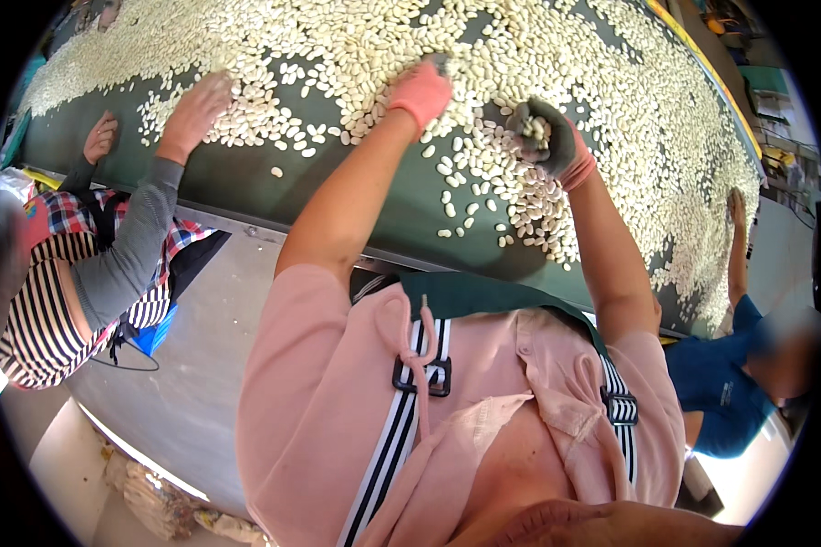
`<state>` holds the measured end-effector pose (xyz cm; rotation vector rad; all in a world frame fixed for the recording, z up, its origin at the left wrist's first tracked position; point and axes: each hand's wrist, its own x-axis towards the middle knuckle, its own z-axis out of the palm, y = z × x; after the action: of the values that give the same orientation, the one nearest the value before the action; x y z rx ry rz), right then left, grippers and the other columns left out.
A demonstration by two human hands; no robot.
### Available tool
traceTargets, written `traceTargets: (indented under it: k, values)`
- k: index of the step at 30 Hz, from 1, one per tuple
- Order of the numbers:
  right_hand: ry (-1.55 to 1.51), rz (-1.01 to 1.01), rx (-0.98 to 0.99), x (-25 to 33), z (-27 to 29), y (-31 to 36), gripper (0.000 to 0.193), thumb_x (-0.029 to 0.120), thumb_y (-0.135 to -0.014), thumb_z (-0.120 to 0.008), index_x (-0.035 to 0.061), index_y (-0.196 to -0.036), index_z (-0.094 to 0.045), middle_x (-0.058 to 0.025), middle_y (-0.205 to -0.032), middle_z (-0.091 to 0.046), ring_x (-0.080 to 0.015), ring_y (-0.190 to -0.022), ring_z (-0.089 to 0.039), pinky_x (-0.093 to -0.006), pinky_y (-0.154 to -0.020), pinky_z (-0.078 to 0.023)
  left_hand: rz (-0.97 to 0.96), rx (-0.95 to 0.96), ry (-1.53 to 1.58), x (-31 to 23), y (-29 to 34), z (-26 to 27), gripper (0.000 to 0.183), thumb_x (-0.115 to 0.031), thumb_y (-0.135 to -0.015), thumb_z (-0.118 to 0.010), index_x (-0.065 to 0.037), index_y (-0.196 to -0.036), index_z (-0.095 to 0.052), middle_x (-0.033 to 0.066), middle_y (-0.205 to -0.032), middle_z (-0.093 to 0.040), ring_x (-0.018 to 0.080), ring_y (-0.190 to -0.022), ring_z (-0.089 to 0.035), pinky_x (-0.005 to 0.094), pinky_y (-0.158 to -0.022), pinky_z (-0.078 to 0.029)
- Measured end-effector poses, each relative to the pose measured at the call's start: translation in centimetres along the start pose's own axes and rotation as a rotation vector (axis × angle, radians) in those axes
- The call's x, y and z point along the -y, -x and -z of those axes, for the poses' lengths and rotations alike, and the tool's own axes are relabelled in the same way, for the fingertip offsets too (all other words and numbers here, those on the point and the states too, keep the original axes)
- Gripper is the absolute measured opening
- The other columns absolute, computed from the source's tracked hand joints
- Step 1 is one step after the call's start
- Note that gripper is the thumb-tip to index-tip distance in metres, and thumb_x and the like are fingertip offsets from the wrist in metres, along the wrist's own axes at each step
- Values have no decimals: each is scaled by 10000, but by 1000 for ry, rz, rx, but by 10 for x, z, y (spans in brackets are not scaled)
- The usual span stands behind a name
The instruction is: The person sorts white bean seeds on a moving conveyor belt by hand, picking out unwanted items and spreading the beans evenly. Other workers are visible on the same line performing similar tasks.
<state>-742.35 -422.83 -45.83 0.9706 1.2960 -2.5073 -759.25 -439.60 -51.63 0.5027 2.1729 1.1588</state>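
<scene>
White beans [511,41] lie thick over a dark green belt surface [388,205] in front of me. My left hand [421,89], in a pink glove with grey fingertips, reaches in among them with its fingers curled downward; whatever they grip is hidden. Palm up, my right hand [552,146] is cupped round several beans [535,132], its grey glove palm showing above a pink cuff. Loose beans [534,205] are scattered just below the right hand, nearer to me, some of them darker or pinkish.
A co-worker's hand [196,117] rests on beans at the left, with a curled hand [100,137] beyond it. Another person's hand [737,208] touches the far right side. A metal edge [255,233] borders the near side; a yellow rail [707,68] runs along the far right.
</scene>
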Motion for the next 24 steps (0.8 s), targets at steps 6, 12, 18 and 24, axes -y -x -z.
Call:
traceTargets:
  k: [6,12,18,24]
  values:
    - [601,361,-367,57,4,-71,330,340,-1011,-509,64,-1038,-687,-8,-741,-607,-88,-538,-467,-224,-503,-405,-388,202,-173,-2,20,-33,406,-301,-913,-511,-121,-1266,-600,204,-1071,-683,375,-1004,-639,426,-937,-483]
    - [821,145,-116,33,28,-61,350,243,-984,-530,69,-1285,-574,10,-719,-572,-54,-507,-449,-225,-412,-362,-276,-545,14,87,-46,96,265,-190,-923,-489,-92,-1118,-640,143,-856,-700,339,-766,-670,428,-677,-534]
    - [382,108,-38,45,15,-46,238,248,-986,-551,86,-1154,-595,5,-717,-579,-63,-444,-434,-212,-359,-262,98,558,628,85,-24,71,204,-229,-953,-584,-49,-1030,-643,29,-841,-669,104,-666,-594,237,-558,-469]
    - [636,627,-885,141,143,-52,386,57,-886,-461,79,-1229,-636,-72,-872,-701,-173,-652,-612,-305,-597,-513,-117,-119,521,98,-98,113,250,-283,-935,-523,-95,-988,-677,-6,-775,-643,82,-590,-531,222,-513,-401]
